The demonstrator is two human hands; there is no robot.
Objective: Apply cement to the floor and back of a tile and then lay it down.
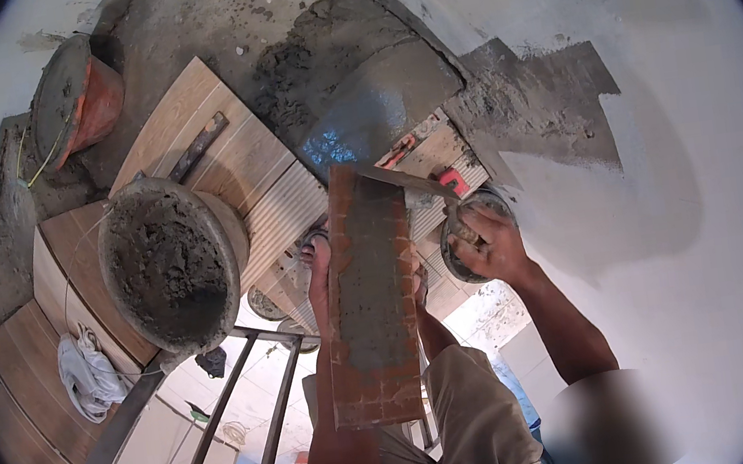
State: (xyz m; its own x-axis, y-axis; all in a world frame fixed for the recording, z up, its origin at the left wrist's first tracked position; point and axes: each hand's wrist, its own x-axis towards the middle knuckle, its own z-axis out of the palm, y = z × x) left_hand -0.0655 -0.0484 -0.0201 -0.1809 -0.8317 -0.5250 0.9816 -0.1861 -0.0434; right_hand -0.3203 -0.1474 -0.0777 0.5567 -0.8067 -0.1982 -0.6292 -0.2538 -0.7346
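A long narrow tile stands in front of me, its reddish-brown back facing me. Grey mortar covers the middle of that back, leaving a bare border along the sides and lower end. My left hand grips the tile's left edge, its other fingers hidden behind. My right hand is closed round the handle of a trowel, whose blade reaches left to the tile's upper end. Below the right hand is a round container, partly covered by it.
A large bucket of mortar stands on wood-look steps at left, near a flat bar. An orange bucket sits farther back. Wet mortar covers the landing. A metal railing and white bag are lower left; a wall borders the right.
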